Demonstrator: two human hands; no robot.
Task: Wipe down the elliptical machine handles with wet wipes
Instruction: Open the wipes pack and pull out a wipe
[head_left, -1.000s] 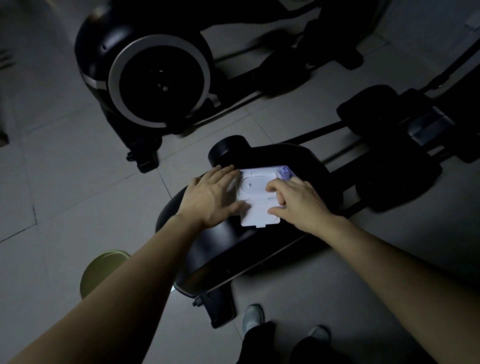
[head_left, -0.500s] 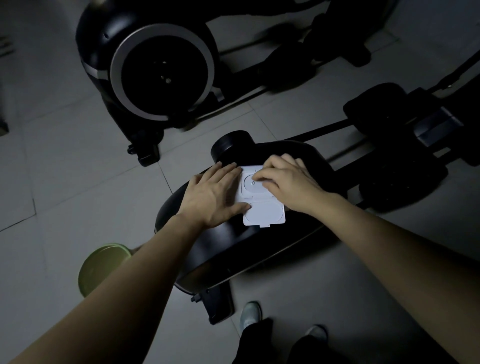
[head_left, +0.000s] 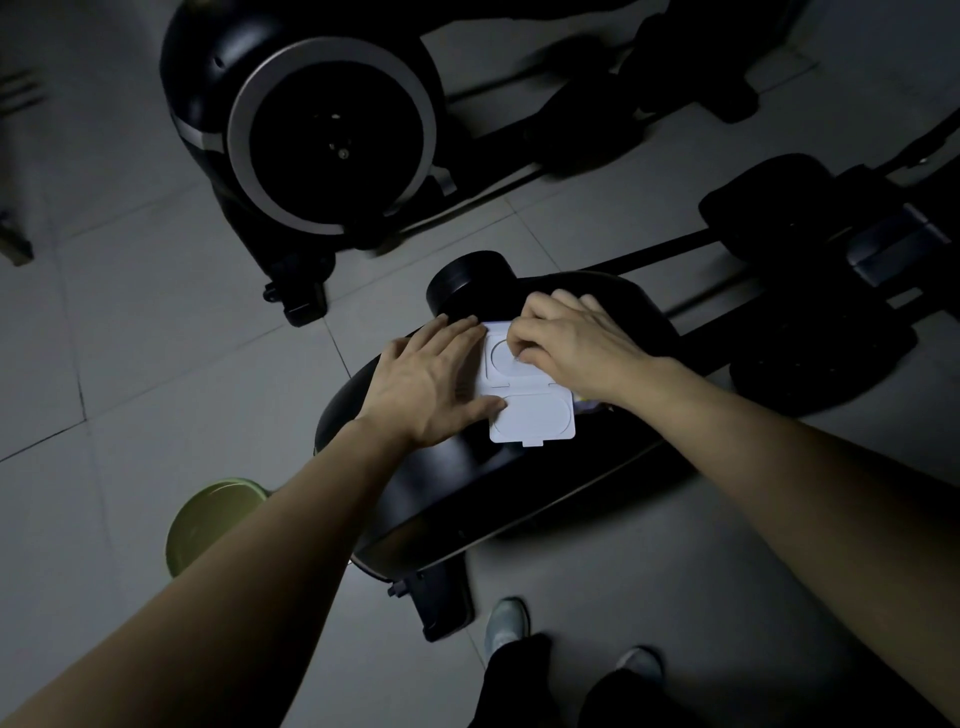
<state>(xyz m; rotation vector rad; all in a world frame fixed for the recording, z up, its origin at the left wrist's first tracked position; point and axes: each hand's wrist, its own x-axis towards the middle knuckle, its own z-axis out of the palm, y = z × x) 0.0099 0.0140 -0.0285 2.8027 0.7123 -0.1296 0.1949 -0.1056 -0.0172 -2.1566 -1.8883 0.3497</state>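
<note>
A white pack of wet wipes (head_left: 530, 410) lies on the black housing (head_left: 452, 483) of the nearer elliptical machine, its flip lid folded open toward me. My left hand (head_left: 431, 384) rests flat on the pack's left side, fingers straight, thumb on the lid. My right hand (head_left: 566, 343) covers the pack's right part, its fingertips pinching at the round opening (head_left: 501, 358). Whether a wipe is between them cannot be told. No machine handles are in view.
A second elliptical with a silver-ringed flywheel (head_left: 332, 135) stands on the grey tile floor behind. Black pedals and rails (head_left: 810, 291) stretch to the right. A green round bin (head_left: 208, 519) sits under my left forearm. My shoes (head_left: 506, 623) are by the machine's foot.
My right hand moved from the lid's right edge up onto the opening, and its fingertips closed there. The lid lies fully open. My left hand stayed put.
</note>
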